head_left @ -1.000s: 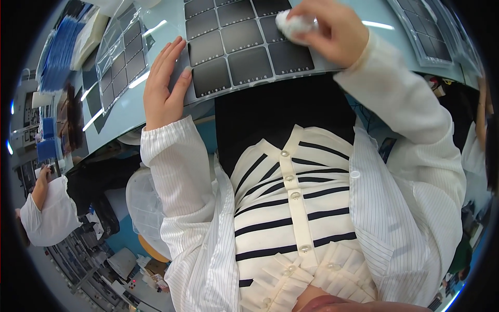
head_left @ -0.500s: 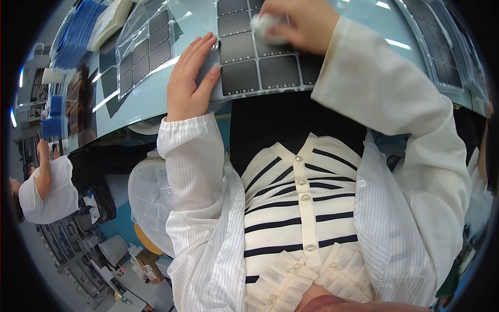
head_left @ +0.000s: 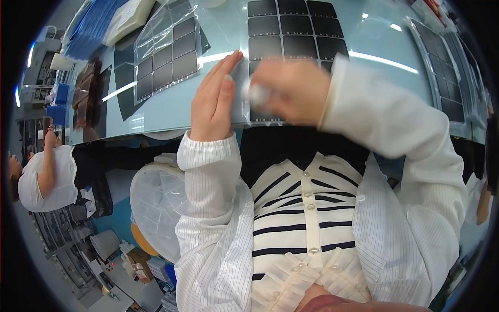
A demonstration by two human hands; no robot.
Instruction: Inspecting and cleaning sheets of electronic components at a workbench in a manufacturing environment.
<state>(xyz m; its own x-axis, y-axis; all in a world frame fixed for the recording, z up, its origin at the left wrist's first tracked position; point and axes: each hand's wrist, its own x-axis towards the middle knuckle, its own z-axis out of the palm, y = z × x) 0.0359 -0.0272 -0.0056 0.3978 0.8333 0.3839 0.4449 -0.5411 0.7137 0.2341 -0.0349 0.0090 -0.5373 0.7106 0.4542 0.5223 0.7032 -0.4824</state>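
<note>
A sheet of dark rounded square panels in rows (head_left: 297, 27) lies on the glossy pale table before me. My right hand (head_left: 296, 89), smeared by motion, is closed on a white wad (head_left: 259, 95), perhaps cloth or tissue, over the near left part of this sheet. It covers several of the near panels. Along the sheet's left edge rests my left hand (head_left: 214, 101), its fingers stretched out and pointing away from me. Nothing is held in it.
Similar panels in clear film (head_left: 169, 61) lie to the left, above a dark flat sheet (head_left: 125, 86). Another such sheet (head_left: 444, 78) is at the right. Blue stacked sheets (head_left: 92, 31) and brown pieces (head_left: 84, 99) sit far left. A person (head_left: 48, 174) stands beyond.
My right hand has swept the white wad nearer to me, toward the sheet's near left part. My left hand stays stretched at the edge. The whole view has shifted somewhat.
</note>
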